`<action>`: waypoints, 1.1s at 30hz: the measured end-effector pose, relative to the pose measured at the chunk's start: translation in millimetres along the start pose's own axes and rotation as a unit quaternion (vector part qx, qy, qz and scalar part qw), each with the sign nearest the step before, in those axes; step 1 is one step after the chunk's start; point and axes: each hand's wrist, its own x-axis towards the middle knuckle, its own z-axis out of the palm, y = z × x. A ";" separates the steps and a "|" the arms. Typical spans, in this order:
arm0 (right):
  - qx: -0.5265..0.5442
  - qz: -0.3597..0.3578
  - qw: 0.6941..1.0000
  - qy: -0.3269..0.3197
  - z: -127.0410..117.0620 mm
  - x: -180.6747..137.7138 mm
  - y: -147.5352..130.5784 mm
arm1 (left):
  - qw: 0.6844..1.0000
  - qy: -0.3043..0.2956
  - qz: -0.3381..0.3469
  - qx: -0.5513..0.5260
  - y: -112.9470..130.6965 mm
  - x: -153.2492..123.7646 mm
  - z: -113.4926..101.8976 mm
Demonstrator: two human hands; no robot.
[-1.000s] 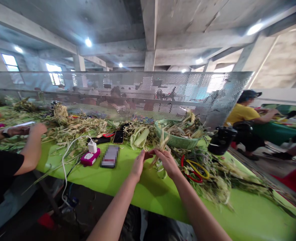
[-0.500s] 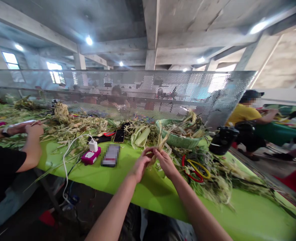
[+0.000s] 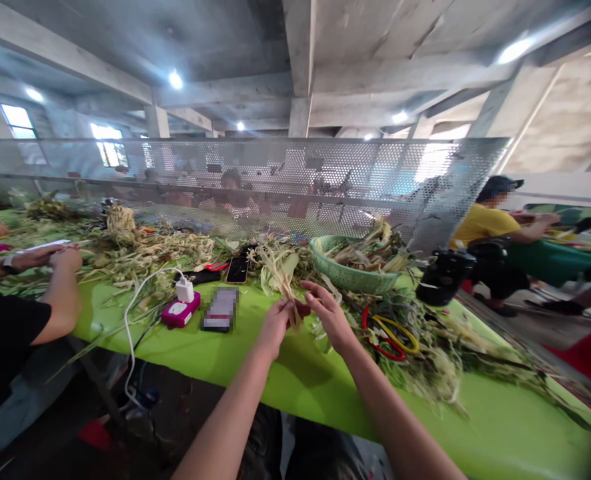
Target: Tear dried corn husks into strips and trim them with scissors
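Observation:
Both my hands meet above the lime-green table (image 3: pixel 255 360) near its middle. My left hand (image 3: pixel 274 327) is closed round the base of a bundle of dry corn husk strips (image 3: pixel 279 272), which fan up and to the left. My right hand (image 3: pixel 329 316) is beside it with the fingers loosely spread, its fingertips touching the bundle's lower end. Something small and dark red shows between the two hands; I cannot make out what it is.
A green basket (image 3: pixel 351 279) of husks stands behind my hands. Red and yellow rubber loops (image 3: pixel 391 337) lie to the right among husk scraps. Phones (image 3: pixel 220 309), a pink power bank (image 3: pixel 180 312) with a white charger lie left. A co-worker's arms (image 3: pixel 50 280) work at far left. A perforated metal screen (image 3: pixel 275 180) backs the table.
The husk bundle has swung from tilting right to tilting up-left. My left hand closed round its base and my right hand loosened and opened its fingers.

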 end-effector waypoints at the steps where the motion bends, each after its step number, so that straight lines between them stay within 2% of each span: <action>1: 0.031 0.020 0.999 -0.005 -0.2 0.3 1.0 | 0.999 0.013 0.003 -0.033 1.3 1.0 -1.1; 3: 0.066 0.049 0.996 -0.021 0.2 0.4 3.6 | 0.995 0.038 0.009 -0.091 3.6 2.6 -2.8; 7: 0.056 0.066 0.996 -0.028 1.7 0.1 9.2 | 0.987 0.063 0.015 -0.146 5.4 4.3 -5.9; 10: 0.039 0.071 0.996 -0.032 2.4 0.0 10.6 | 0.986 0.075 0.021 -0.149 5.0 5.7 -9.3; 16: 0.022 0.065 0.991 -0.115 6.7 -0.6 13.6 | 0.985 0.058 0.022 -0.162 4.2 8.2 -15.9; 22: -0.004 0.075 0.991 -0.110 8.4 -1.3 11.9 | 0.981 0.063 0.032 -0.178 7.2 8.1 -18.1; 27: 0.060 0.048 0.987 -0.139 10.8 -2.2 4.8 | 0.981 0.056 0.032 -0.183 10.3 5.6 -13.6; 30: 0.032 0.045 0.986 -0.158 11.7 -2.5 6.5 | 0.982 0.056 0.026 -0.177 11.4 4.2 -12.2; 33: -0.002 0.058 0.989 -0.140 10.9 -2.3 8.7 | 0.984 0.068 0.024 -0.165 11.5 4.3 -13.2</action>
